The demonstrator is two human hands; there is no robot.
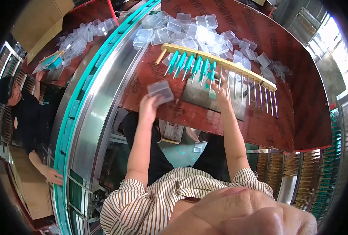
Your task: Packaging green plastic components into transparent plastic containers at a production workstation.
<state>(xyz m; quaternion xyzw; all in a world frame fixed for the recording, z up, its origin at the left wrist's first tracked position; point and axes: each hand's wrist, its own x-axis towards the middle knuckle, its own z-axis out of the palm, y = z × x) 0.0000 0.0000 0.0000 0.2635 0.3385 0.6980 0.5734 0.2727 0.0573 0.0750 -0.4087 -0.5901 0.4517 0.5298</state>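
Note:
My left hand (148, 107) is closed on a clear plastic box (161, 91) with its lid open, held above the near part of the dark red table. Across the table lies a rack with a yellow wooden bar (225, 62) and a row of metal rods (255, 94). Teal plastic pieces (198, 67) sit on the rods at its left part; the rods to the right are bare. My right hand (223, 96) reaches up to the last teal piece (212, 72) in the row, its fingertips closed around its lower end. Beneath that hand is a grey metal plate (195, 94).
A heap of clear plastic boxes (203, 35) lies behind the rack. To the left runs a teal conveyor belt (75, 107) with a metal side rail (99, 102). Beyond it a co-worker (29, 113) has a hand on the belt. Filled racks (323, 184) stand at the lower right.

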